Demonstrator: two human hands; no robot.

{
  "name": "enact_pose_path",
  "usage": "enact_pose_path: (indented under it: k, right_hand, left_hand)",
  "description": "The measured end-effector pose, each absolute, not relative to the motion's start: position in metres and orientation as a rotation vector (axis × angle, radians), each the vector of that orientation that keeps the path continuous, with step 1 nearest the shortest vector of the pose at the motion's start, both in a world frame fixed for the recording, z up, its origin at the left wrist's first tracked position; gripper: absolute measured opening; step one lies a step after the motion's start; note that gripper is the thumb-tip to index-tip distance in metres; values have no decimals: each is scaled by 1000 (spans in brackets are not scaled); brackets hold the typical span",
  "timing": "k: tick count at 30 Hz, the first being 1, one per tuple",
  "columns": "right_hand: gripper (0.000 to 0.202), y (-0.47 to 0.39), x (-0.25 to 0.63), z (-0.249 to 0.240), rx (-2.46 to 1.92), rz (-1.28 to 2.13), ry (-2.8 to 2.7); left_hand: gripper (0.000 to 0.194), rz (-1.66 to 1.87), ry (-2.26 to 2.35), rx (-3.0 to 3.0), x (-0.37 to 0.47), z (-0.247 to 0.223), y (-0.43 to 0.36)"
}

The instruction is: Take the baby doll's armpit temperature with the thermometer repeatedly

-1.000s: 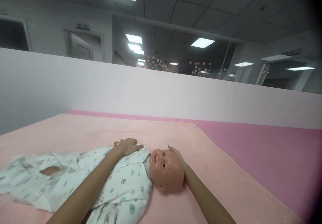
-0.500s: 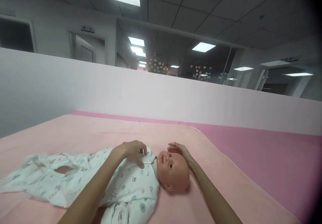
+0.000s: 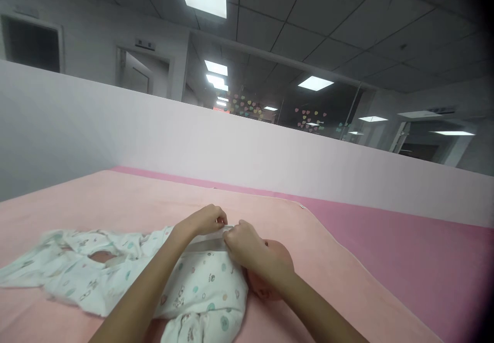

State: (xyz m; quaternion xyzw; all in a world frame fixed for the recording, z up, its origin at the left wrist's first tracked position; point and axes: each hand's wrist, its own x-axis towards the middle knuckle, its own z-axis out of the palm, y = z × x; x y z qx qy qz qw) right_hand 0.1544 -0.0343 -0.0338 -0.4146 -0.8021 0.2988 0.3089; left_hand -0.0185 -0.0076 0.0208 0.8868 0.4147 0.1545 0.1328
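Note:
A baby doll lies on its back, its head (image 3: 283, 255) to the right and partly hidden behind my right hand and forearm. It wears a white patterned garment (image 3: 208, 281), whose legs stretch to the left. My left hand (image 3: 208, 219) is closed on the garment's edge at the upper chest. Close beside it, my right hand (image 3: 241, 240) pinches the same edge near the doll's neck. Between and below the hands, the garment's edge is lifted and a plain pale inner side shows. Some of the doll's skin shows through an opening in the garment at the left.
A peach blanket (image 3: 154, 194) lies under the doll, over a pink mat (image 3: 370, 224). A pale padded wall (image 3: 231, 142) runs behind and along the left. Beyond it are a door, glass with heart stickers, and ceiling lights.
My right hand has moved left from beside the doll's head to the garment's neck edge and closed. My left hand's fingers have closed on the garment. The view has tilted slightly.

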Motion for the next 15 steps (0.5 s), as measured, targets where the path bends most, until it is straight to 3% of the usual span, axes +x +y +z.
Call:
enact_pose_path:
  k: [6, 15]
  right_hand:
    - [19, -28, 137, -71, -1103, 1007, -2018]
    - [28, -25, 132, -64, -1063, 1221, -1896]
  left_hand:
    - [27, 518, 1112, 2551, -17, 23, -6]
    - [27, 516, 1099, 2558, -19, 23, -11]
